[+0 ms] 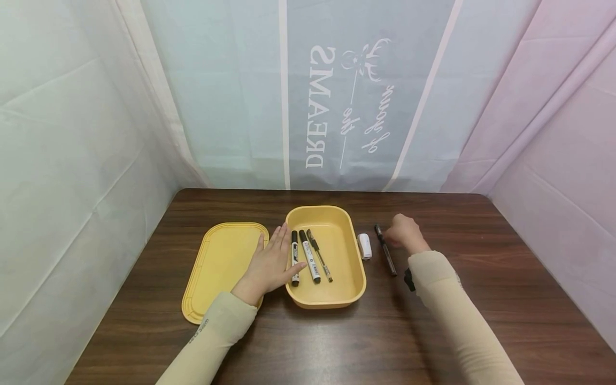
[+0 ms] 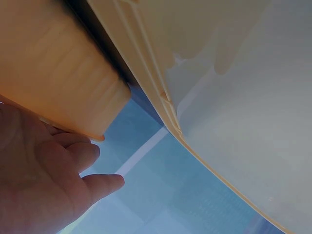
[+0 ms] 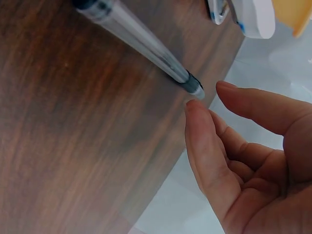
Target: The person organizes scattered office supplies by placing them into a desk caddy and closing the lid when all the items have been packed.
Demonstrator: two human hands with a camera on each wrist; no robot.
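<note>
My right hand (image 1: pixel 403 233) hovers with a loose, empty grip beside the far end of the pen (image 1: pixel 385 249), fingertips (image 3: pixel 196 108) just short of its tip. The pen lies on the table (image 1: pixel 481 299) right of the yellow box (image 1: pixel 353 291), long axis running away from me. My left hand (image 1: pixel 269 264) rests flat against the box's left wall.

- Head view: bright, even, diffuse light; soft shadows under the yellow tray (image 1: pixel 325 302); walls bow toward 3 and 9 o'clock.
- Left wrist view: blurred, with an overexposed patch toward 3 o'clock.
- Right wrist view: the pen (image 3: pixel 146 46) is slightly soft.
</note>
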